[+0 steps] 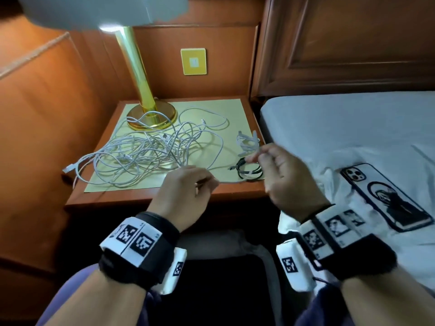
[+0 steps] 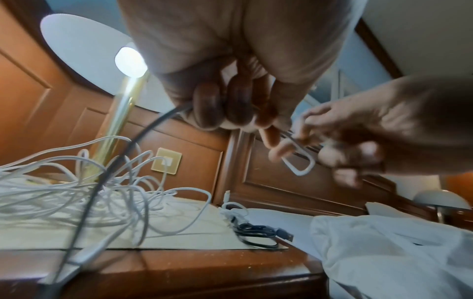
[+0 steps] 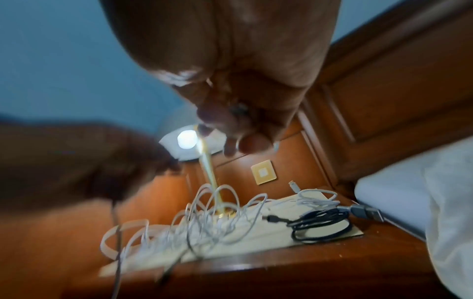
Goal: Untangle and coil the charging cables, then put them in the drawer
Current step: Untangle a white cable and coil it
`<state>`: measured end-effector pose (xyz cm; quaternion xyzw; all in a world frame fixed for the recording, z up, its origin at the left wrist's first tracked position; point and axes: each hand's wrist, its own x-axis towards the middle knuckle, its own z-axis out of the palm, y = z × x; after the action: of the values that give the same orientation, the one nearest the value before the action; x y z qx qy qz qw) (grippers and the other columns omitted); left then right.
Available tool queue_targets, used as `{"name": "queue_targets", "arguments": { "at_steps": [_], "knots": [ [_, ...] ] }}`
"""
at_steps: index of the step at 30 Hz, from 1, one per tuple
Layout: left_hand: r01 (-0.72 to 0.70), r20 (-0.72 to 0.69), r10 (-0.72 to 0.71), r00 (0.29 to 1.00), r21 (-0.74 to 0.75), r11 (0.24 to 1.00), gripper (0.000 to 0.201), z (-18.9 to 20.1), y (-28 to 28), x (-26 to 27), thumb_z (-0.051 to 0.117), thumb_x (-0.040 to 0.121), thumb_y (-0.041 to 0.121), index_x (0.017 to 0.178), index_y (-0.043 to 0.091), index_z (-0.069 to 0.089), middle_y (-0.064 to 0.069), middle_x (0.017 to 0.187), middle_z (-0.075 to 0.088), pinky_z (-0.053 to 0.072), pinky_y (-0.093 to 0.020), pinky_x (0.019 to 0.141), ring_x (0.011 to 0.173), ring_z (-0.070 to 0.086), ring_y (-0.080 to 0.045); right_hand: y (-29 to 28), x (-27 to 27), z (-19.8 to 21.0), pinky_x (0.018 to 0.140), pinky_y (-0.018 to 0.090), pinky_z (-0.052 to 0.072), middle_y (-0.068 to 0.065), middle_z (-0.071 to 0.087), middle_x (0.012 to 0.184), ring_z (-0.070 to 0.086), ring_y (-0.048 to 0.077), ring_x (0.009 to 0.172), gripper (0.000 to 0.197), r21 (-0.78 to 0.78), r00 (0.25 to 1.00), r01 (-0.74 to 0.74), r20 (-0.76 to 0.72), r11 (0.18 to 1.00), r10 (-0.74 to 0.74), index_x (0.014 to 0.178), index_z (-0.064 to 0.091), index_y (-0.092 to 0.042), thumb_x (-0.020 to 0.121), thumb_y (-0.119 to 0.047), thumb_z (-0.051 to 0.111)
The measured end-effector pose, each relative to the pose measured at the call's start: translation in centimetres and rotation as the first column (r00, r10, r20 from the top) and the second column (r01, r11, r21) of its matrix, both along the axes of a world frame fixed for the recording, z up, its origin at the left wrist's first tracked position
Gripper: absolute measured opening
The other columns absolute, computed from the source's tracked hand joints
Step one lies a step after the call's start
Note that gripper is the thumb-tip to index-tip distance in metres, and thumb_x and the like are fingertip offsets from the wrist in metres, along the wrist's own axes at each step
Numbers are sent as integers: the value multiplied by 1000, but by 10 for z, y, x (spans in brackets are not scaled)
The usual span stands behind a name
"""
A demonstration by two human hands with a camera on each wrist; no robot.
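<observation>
White cable (image 2: 298, 163) pinched by both hands above nightstand (image 1: 235, 191).

Black wristbands (image 1: 150, 243) with white coded tags, purple sleeves (image 1: 77, 285)

White tangled cables (image 1: 150, 151), a black coiled cable (image 1: 249, 170), a gold lamp (image 1: 143, 90).

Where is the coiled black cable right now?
In the head view the black cable lies on the nightstand's front right corner, just before the small white bundle, under the right hand.
</observation>
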<state>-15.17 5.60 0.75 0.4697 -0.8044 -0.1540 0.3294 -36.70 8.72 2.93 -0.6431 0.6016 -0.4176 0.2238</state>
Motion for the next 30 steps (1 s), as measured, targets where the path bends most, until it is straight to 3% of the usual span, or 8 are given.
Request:
{"name": "queue_targets", "arguments": {
  "at_steps": [3,6,10,14,18,21,26,30],
  "knots": [
    [92,-12,-93,996,-96,991,7,4,0,-3,74,88,14,83,18,77,6,76,66,39,-6,67,68,57,-9,0,21,-10,82,38,48,-2,69,86,61,13,83,21,208,952,-182,-207,961,225,92,59,-19,102,-25,42],
    [133,-76,-143,987,-130,983,2,6,-5,-3,73,89,16,88,16,74,4,81,64,46,-16,68,70,57,-9,-1,29,-6,61,33,40,-7,57,59,49,10,54,25,328,966,-249,18,911,257,82,58,-16,102,-19,42],
    [219,-105,-231,967,-120,968,20,5,-18,-3,65,95,25,108,11,72,0,98,59,45,-18,71,81,57,-3,-6,29,10,52,29,30,-10,44,50,39,7,48,32,352,945,-293,248,889,213,73,68,-18,90,-25,42],
    [295,-42,-292,955,74,953,28,6,-24,-3,52,103,29,89,14,71,3,86,69,50,-30,69,79,64,-13,-9,18,15,49,31,28,-6,43,51,34,9,46,36,391,917,-318,358,864,175,92,66,9,100,-6,35],
    [187,-32,-186,982,45,981,31,1,-30,-2,55,102,28,78,10,64,19,59,52,34,-8,55,57,54,6,-11,17,11,54,28,38,9,66,73,54,17,53,45,445,917,-295,381,845,120,102,72,-5,97,5,28],
    [134,-44,-134,990,-9,991,25,4,-31,-4,63,98,21,79,5,68,25,56,44,32,-3,54,57,50,16,-10,11,12,73,33,49,6,78,99,75,23,83,43,481,899,-345,415,806,137,112,71,-17,99,7,36],
    [144,-81,-152,985,-104,984,19,6,-32,-8,66,96,21,83,7,71,21,60,46,31,-6,55,57,47,6,-7,-1,10,95,37,57,12,75,113,73,31,101,32,484,785,-478,610,733,109,121,69,-13,94,-2,58],
    [172,-135,-189,973,-129,977,13,11,-32,-11,65,97,17,88,9,71,16,62,50,30,-8,54,56,45,2,-8,-4,13,96,36,54,15,73,116,71,33,107,32,467,688,-559,723,685,68,124,67,-10,97,-3,50]
  ]
}}
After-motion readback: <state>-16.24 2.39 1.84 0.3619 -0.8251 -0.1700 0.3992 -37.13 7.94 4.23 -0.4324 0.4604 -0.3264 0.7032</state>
